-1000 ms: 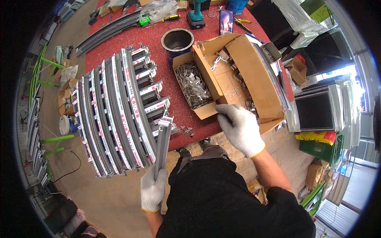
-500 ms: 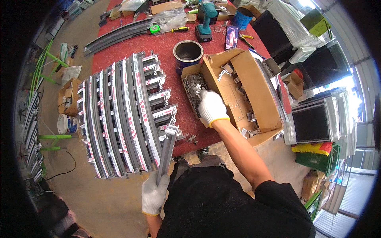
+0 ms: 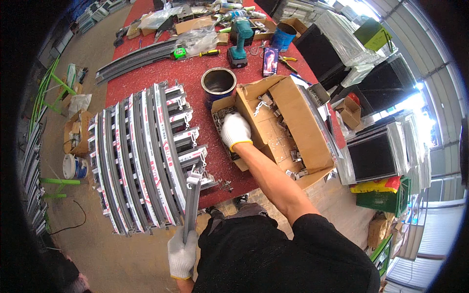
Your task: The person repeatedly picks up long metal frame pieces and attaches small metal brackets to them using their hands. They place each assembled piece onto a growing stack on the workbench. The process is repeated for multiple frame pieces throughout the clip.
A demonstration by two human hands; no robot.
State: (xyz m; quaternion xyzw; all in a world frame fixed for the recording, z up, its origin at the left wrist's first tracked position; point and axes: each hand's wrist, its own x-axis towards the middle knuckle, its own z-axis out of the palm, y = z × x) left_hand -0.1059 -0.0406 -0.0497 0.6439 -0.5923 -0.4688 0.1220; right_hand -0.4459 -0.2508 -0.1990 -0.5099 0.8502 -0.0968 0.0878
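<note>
My left hand point(image 3: 183, 251), in a white knit glove, is closed around the lower end of a grey metal profile point(image 3: 192, 207). The profile stands at a slant, and a small white fitting point(image 3: 194, 178) sits at its upper end. My right hand point(image 3: 236, 130), gloved too, reaches down into a narrow cardboard box point(image 3: 224, 104) of small metal parts; its fingers are hidden there. Left of the hands lies a stack of curved grey profiles point(image 3: 141, 161) with white and red film, crossed by shorter pieces with little chains at their ends.
A larger cardboard box point(image 3: 305, 115) with metal brackets adjoins the narrow one. Behind are an open can point(image 3: 218, 80), a teal cordless drill point(image 3: 239, 44), a phone point(image 3: 270, 62), pliers point(image 3: 288, 61), a screwdriver point(image 3: 210, 52) and a green tape measure point(image 3: 179, 53) on the red table point(image 3: 146, 73).
My right hand has gone deeper into the narrow box, so its fingers are now hidden. The whole view has shifted slightly. My left hand keeps its hold on the metal profile.
</note>
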